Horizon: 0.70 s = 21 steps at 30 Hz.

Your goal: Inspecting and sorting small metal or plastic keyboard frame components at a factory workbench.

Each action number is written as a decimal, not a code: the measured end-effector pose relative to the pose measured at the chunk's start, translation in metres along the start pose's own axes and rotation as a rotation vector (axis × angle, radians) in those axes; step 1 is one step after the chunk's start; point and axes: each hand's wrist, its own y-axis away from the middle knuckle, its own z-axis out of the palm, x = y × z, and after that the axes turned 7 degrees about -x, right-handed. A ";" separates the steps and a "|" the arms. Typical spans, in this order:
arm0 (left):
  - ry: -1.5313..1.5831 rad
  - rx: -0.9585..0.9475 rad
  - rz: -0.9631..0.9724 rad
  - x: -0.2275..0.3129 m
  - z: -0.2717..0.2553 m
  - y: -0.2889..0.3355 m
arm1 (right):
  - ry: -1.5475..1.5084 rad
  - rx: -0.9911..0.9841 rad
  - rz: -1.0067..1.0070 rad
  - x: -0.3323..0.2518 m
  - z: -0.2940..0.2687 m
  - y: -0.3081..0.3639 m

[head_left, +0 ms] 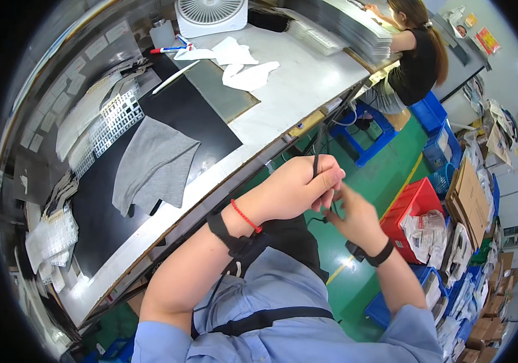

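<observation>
My left hand (304, 187) is closed above my lap, with a thin black cord (316, 164) running over its fingers. A loop of the cord hangs below, against the fingertips of my right hand (357, 215). That hand is blurred, its fingers curled in on the cord close beside the left; the exact grip is partly hidden. A red beaded bracelet (245, 216) and a black wristband (222, 233) circle my left wrist. Another black band (382, 253) is on the right wrist. On the table to the left lies a folded grey knit fabric piece (156, 160), touched by neither hand.
The long table (307, 85) holds a white fan (212, 15), white scraps (250, 75), a pen (176, 77) and white grid sheets (116, 118). A co-worker (416, 60) sits at the far right. A red crate (413, 209) and blue bins (437, 142) line the right side.
</observation>
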 end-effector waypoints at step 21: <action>0.240 -0.200 0.045 -0.116 0.021 -0.034 | -0.247 0.176 0.265 0.021 -0.074 0.053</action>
